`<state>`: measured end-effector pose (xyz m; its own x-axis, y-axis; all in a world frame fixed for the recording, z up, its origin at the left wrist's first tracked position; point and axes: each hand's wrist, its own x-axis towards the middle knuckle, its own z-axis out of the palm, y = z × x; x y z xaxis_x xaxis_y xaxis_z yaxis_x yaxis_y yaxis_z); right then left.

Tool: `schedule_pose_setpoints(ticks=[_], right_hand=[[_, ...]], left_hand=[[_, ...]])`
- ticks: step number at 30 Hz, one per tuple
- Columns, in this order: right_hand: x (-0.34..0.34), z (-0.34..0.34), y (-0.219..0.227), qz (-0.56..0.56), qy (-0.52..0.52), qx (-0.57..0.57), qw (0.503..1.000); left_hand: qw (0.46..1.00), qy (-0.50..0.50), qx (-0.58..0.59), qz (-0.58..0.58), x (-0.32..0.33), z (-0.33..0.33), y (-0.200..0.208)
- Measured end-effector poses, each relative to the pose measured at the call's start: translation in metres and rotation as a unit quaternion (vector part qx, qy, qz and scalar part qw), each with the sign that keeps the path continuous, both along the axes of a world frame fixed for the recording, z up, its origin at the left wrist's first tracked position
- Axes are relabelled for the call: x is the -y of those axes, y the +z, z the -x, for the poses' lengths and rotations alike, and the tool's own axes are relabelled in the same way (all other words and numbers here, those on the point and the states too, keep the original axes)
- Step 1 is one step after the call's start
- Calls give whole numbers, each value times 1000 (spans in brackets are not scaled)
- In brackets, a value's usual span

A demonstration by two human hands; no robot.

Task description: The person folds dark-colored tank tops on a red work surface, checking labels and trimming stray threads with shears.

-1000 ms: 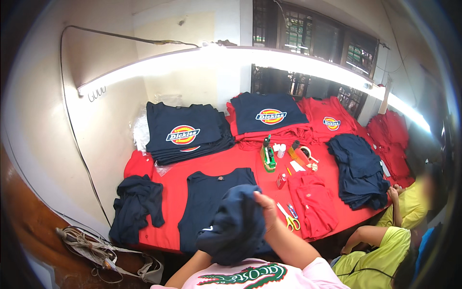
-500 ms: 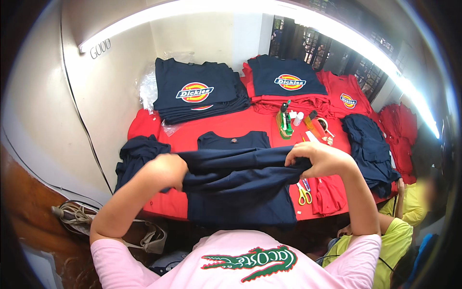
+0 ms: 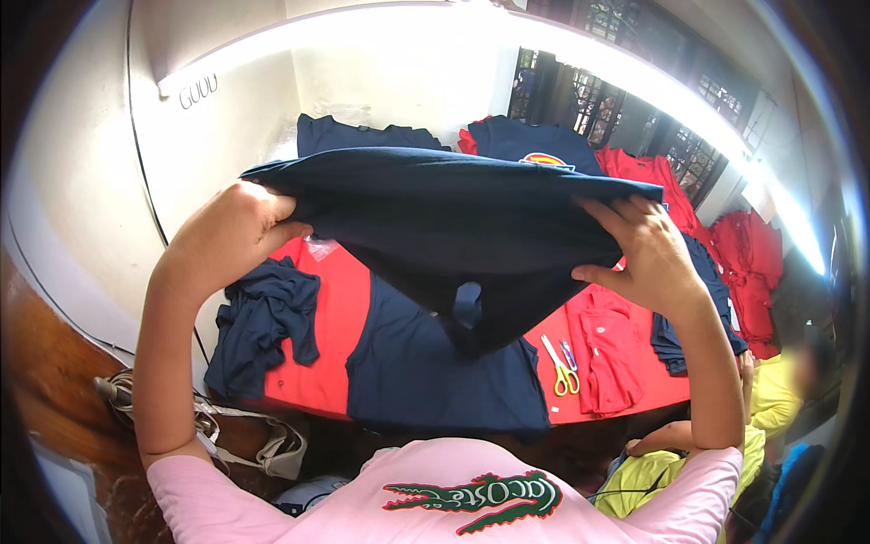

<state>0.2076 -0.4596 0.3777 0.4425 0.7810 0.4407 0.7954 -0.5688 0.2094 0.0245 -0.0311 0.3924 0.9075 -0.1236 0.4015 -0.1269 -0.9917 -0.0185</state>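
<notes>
Person's left hand (image 3: 249, 222) curled tight, right hand (image 3: 657, 249) loosely spread, both gripping sides of navy garment (image 3: 453, 213), stretched midair above second navy garment (image 3: 444, 385) flat on red tabletop (image 3: 340, 308).

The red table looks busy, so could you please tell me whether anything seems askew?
On the red table, at its left end, a crumpled navy fabric garment lies heaped, looking untidy against the flat-spread navy garment nearby.
</notes>
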Motion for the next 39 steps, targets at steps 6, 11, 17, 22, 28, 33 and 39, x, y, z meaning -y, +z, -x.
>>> schedule_pose_setpoints(ticks=[6, 11, 17, 22, 28, 33, 39], right_hand=[[32, 0, 23, -32, -133, 59, 989], [61, 26, 18, -43, 8, 9, 999], [94, 28, 62, -71, 17, -221, 973], [153, -57, 60, -214, 144, -154, 954], [97, -114, 28, -37, 37, 237, 970], [124, -124, 39, -160, -55, 374, 912], [145, -51, -64, -113, -8, 263, 958]], left_hand=[[966, -33, -127, 224, 17, 26, 39], [904, -159, 163, 361, -86, 98, 16], [782, -101, 290, 543, -113, 144, 16], [891, -163, -42, 422, -53, 82, 7], [961, 165, -223, 6, -3, -28, -33], [969, 133, 205, 43, -12, -10, -25], [966, 199, 160, 46, 18, 47, -159]])
